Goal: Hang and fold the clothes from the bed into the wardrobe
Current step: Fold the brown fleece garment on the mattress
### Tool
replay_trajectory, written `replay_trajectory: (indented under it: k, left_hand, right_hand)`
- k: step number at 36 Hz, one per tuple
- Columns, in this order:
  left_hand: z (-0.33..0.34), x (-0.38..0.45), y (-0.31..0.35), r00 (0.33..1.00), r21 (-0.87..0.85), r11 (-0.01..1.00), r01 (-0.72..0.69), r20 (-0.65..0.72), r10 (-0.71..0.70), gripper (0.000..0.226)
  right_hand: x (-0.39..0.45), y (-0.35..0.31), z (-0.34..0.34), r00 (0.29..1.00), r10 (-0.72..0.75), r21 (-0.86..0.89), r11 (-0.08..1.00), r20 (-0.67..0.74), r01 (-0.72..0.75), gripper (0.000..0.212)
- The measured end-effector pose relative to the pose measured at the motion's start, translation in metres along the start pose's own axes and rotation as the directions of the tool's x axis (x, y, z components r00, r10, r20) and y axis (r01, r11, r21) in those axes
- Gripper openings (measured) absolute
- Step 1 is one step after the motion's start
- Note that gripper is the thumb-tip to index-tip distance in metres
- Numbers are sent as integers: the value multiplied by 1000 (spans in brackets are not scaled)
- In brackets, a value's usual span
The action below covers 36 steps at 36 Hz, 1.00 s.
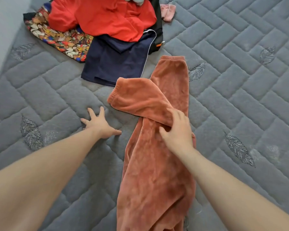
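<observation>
A pair of rust-orange fleece trousers [157,164] lies lengthwise on the grey quilted mattress [240,100], plush and softly creased, one cuffed leg folded across to the left. The right hand [177,130] rests on that fold, seemingly pinching the cloth, though its fingertips are hidden. The left hand [98,122] presses flat on the mattress beside the trousers, fingers spread wide.
</observation>
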<state>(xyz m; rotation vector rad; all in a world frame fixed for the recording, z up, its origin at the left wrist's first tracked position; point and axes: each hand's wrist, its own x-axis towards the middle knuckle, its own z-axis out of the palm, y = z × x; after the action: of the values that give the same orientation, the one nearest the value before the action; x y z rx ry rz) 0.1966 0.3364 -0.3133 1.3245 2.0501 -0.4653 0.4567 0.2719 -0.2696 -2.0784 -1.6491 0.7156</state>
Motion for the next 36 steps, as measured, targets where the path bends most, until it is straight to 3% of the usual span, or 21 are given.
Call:
replay_trajectory:
  k: [3,6,8,9,11,13,15,17,21,24,27,30,33,36]
  left_hand:
    - [6,3,6,999,29,999,22,-33,-21,142]
    - [5,8,8,999,55,998,34,-41,-32,146]
    - [4,11,10,999,68,997,36,-29,-34,148]
    - [3,12,11,999,71,997,34,-25,-32,150]
    - [0,13,14,999,74,997,40,-19,-38,153]
    - [-3,13,17,999,66,997,46,-5,-46,156]
    - [-5,11,18,999,57,997,46,0,-46,156]
    - [-6,9,18,999,49,998,41,0,-41,153]
    - [-7,7,19,999,40,998,40,0,-40,151]
    - [-6,8,20,999,46,998,40,1,-41,152]
    - [-6,9,22,999,56,997,46,1,-46,154]
    - [-8,12,26,998,65,996,63,22,-64,157]
    - [-9,15,30,996,59,995,82,38,-84,159]
    - [-9,17,32,994,52,994,93,45,-95,161]
  right_hand:
    - [33,-16,21,992,-80,-129,987,102,93,74]
    - [54,-24,42,980,-66,-252,961,186,112,79]
    - [63,-27,51,983,-62,-317,942,172,114,64]
    - [68,-28,53,987,-101,-329,934,125,138,46]
    - [78,-33,52,980,-199,-231,953,6,195,12]
    - [89,-43,42,976,-189,71,978,-108,197,18]
    - [104,-53,24,963,-86,360,916,-257,178,23]
    - [123,-57,2,932,53,480,867,-360,136,24]
    - [168,-44,-33,856,391,650,755,-339,-87,32]
    - [187,-15,-39,805,533,613,735,-260,-289,27]
    - [182,9,-32,764,631,447,727,-134,-521,56]
    - [169,19,-24,835,533,318,821,-136,-473,84]
    - [164,18,-20,935,251,123,966,-251,-227,84]
    - [173,9,-14,979,33,10,999,-203,-32,76]
